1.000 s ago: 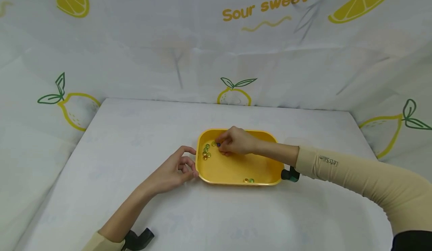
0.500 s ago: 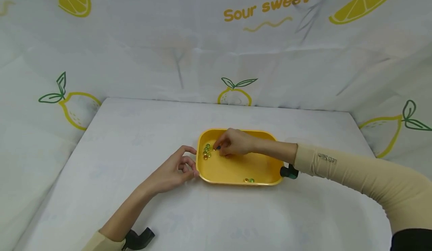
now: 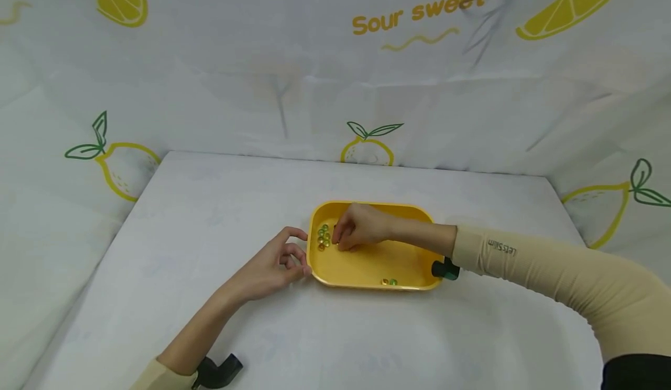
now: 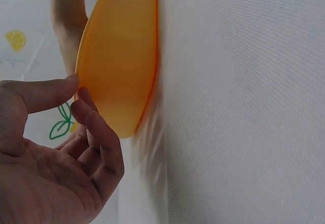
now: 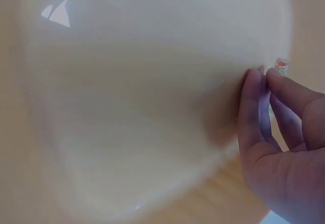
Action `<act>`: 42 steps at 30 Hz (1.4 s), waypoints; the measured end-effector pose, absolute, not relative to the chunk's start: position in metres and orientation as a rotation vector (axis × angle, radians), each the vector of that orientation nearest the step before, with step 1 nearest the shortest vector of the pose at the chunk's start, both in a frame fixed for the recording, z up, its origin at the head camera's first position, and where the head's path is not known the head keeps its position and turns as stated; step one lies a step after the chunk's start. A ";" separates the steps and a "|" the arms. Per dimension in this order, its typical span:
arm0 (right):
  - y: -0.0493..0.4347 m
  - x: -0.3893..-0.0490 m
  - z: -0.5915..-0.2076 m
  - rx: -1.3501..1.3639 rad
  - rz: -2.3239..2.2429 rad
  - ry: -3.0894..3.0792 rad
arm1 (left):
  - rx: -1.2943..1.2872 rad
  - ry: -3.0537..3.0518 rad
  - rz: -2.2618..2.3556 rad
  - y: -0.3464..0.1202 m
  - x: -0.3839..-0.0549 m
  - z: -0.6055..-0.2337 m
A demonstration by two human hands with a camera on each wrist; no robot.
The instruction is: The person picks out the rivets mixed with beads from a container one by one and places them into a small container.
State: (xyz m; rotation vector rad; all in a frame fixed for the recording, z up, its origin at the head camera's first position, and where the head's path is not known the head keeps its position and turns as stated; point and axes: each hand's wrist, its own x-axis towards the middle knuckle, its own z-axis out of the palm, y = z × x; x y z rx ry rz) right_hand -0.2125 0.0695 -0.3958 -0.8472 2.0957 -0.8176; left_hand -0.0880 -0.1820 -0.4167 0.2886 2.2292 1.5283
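A yellow tray (image 3: 367,265) sits on the white table. My right hand (image 3: 363,225) reaches into its left half, thumb and fingertips pinched together low over the floor. In the right wrist view a sliver of a marble (image 5: 262,68) shows between those fingertips; most of it is hidden. Just left of this hand, several green and amber marbles (image 3: 321,239) lie clustered along the tray's left wall. My left hand (image 3: 274,266) is at the tray's left end, its thumb and forefinger touching the rim and the other fingers loosely bent.
Near the tray's front wall lie an amber marble (image 3: 385,282) and a green marble (image 3: 393,282), side by side. Behind the table (image 3: 236,198) hangs a white cloth (image 3: 225,105) printed with lemons. A dark wrist camera (image 3: 445,269) overlaps the tray's right end.
My right hand has moved slightly toward the front of the tray. A marble beside its fingertips now lies with the left cluster, and the dark blue marble is mostly hidden. The left hand stays put.
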 end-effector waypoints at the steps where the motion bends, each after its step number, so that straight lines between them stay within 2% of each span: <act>1: 0.070 -0.212 -0.396 -0.854 -0.814 2.097 | 0.289 2.228 1.529 -0.182 -0.088 -0.417; 8: 0.072 -0.212 -0.395 -0.867 -0.777 2.094 | 0.297 2.222 1.537 -0.182 -0.088 -0.417; 15: 0.080 -0.213 -0.376 -0.841 -0.792 2.071 | 0.295 2.230 1.528 -0.181 -0.087 -0.418; 32: 0.122 -0.207 -0.338 -0.888 -0.902 2.177 | 0.280 2.247 1.514 -0.179 -0.086 -0.415; 42: 0.153 -0.197 -0.319 -0.827 -0.975 2.307 | 0.259 2.254 1.503 -0.179 -0.086 -0.415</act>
